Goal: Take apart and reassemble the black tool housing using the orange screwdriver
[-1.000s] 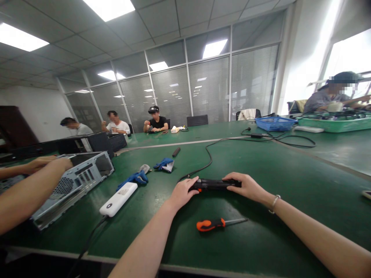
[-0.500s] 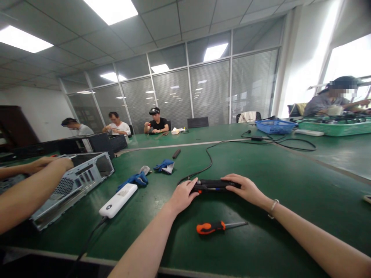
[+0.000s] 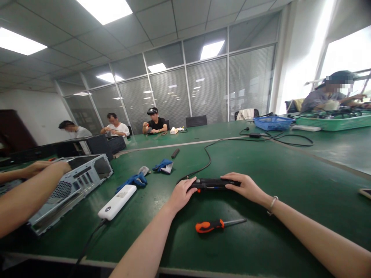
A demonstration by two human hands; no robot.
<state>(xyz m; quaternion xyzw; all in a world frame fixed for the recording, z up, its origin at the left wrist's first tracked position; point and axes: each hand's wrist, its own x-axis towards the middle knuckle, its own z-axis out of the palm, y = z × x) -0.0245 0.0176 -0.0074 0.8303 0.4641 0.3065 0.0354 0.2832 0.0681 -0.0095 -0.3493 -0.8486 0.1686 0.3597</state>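
Observation:
A long black power strip (image 3: 213,183) lies on the green table (image 3: 261,239) straight ahead, its black cable (image 3: 207,156) running off toward the back. My left hand (image 3: 181,195) grips its left end with the fingers curled over it. My right hand (image 3: 246,187) holds its right end, thumb on top. An orange-handled screwdriver (image 3: 216,224) rests on the table just in front of the strip, between my forearms.
A white power strip (image 3: 117,202), blue gloves (image 3: 133,179) and an open grey computer case (image 3: 72,185) sit to the left, where another person's arms (image 3: 26,193) reach in. Blue (image 3: 272,122) and green baskets (image 3: 333,123) stand at the back right. Several people sit around the table.
Both hands stay on the ends of the black power strip; only the camera has shifted slightly.

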